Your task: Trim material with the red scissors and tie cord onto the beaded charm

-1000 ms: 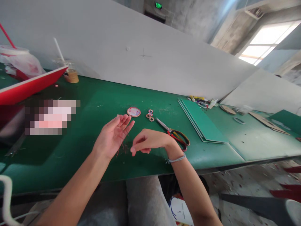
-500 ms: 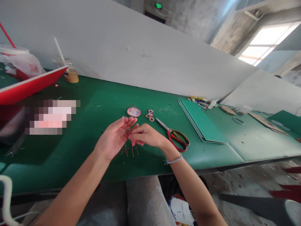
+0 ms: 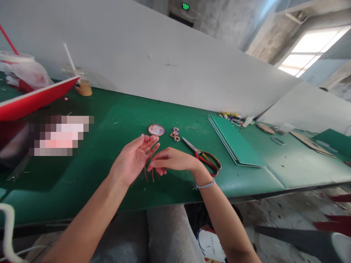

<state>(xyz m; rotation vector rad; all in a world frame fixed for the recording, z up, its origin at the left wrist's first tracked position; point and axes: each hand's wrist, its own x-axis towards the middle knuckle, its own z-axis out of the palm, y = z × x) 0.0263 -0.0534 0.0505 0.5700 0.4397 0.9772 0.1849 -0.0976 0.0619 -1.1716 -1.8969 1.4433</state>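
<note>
My left hand (image 3: 131, 159) is held palm up over the table, fingers stretched out and a little apart. Thin red cord (image 3: 153, 176) runs between the two hands, with several strands hanging below them. Fingertips of my right hand (image 3: 173, 160) pinch the cord close beside the left fingers. Just beyond my hands lies a round, red-rimmed disc (image 3: 156, 130). A small beaded piece of joined rings (image 3: 175, 134) rests to the right of it. Scissors (image 3: 203, 155) with red and yellow handles lie beside my right hand, blades toward the beaded piece.
Green boards (image 3: 236, 142) are stacked on the right of the green table (image 3: 115, 109). Small tools (image 3: 233, 117) lie by the white partition (image 3: 131, 54). A red tray-like object (image 3: 41, 98) and a cup with a straw (image 3: 84, 87) stand at left.
My right hand has shifted slightly down and left, drawing its pinch a little away from the left fingertips. The hanging strands have moved slightly left. My left hand stays nearly still.
</note>
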